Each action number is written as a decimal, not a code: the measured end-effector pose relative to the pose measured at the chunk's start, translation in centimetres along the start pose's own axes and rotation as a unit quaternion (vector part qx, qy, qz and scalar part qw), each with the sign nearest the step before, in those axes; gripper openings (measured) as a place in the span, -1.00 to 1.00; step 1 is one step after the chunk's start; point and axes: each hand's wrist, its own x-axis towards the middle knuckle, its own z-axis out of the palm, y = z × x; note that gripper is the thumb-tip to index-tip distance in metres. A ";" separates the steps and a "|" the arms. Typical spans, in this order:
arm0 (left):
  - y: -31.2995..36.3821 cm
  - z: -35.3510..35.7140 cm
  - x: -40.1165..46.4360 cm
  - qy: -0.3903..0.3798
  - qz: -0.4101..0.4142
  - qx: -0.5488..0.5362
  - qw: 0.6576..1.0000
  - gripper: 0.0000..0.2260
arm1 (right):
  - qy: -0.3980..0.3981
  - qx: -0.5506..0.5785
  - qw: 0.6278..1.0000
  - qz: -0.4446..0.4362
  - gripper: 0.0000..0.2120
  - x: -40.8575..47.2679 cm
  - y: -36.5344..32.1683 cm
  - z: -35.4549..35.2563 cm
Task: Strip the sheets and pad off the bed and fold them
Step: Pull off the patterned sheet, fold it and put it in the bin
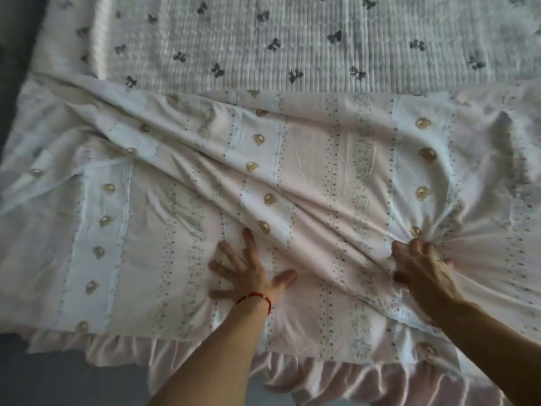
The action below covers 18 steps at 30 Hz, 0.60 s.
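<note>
A pale pink sheet (307,159) with striped flower bands and small bear prints lies crumpled across the near half of the bed, long folds running diagonally. Its ruffled pink edge (292,373) hangs over the near side. My left hand (248,271) presses flat on the sheet with fingers spread; a red string bracelet is on that wrist. My right hand (421,265) grips a bunch of the sheet, and creases fan out from its fingers. Beyond the sheet lies a white quilted pad (292,36) printed with dark bows, covering the far half of the bed.
Grey floor (58,376) shows at the lower left, beside the bed's near edge. A dark strip (11,39) runs along the left side of the bed.
</note>
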 end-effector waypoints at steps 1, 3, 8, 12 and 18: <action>0.3 -0.2 0.2 -0.009 -0.002 0.001 1.000 0.28 | -0.007 -0.027 1.000 -0.009 -0.60 0.1 -0.3 -0.3; 0.4 -0.3 0.5 -0.022 -0.011 -0.001 1.000 0.29 | -0.003 -0.066 0.998 -0.002 -0.52 0.1 -0.8 -0.4; 0.2 0.0 1.0 -0.021 -0.007 -0.008 1.000 0.30 | 0.003 -0.067 0.998 0.008 -0.38 -0.8 -0.8 0.2; -0.1 0.0 1.1 -0.005 0.016 -0.011 1.000 0.28 | 0.022 -0.052 0.998 0.027 -0.36 -1.2 -1.2 0.7; -0.4 -0.3 0.5 -0.019 0.046 -0.009 0.999 0.23 | 0.030 -0.034 0.997 0.057 -0.26 -2.4 -2.2 0.0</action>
